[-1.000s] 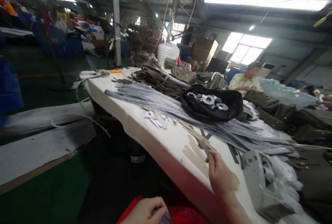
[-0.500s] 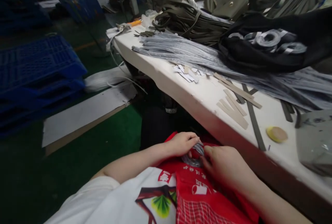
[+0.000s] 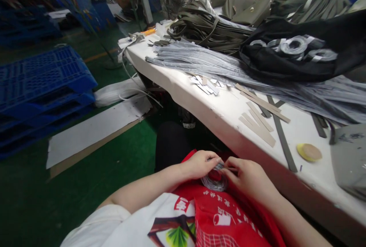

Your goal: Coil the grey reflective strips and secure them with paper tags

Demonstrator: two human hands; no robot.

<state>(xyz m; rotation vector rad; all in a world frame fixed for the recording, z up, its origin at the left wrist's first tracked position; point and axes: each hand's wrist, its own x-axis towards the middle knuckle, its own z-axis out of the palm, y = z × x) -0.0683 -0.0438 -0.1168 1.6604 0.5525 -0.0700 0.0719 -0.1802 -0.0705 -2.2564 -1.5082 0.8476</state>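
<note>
The grey coil (image 3: 214, 185) rests at lap level against the red apron (image 3: 221, 205), which appears to serve as a backing so that neither hand has to bear the full weight. The left hand (image 3: 201, 164) grasps the coil at its upper rim, fingers curled over it, presumably to prevent unwinding. The right hand (image 3: 248, 173), just beside it, pinches a narrow brown strip (image 3: 231, 169) between thumb and forefinger at the coil's edge; whether the strip passes around the coil cannot be told, as the fingers cover the contact.

On the white table (image 3: 197, 105), loose card strips (image 3: 261, 102) lie near the edge, probably for short reach. Similar coils (image 3: 294, 45) sit in the black bag (image 3: 274, 70) (its raised sides would stop them rolling). Long grey straps (image 3: 197, 60) lie lengthwise, a layout that likely limits tangling.
</note>
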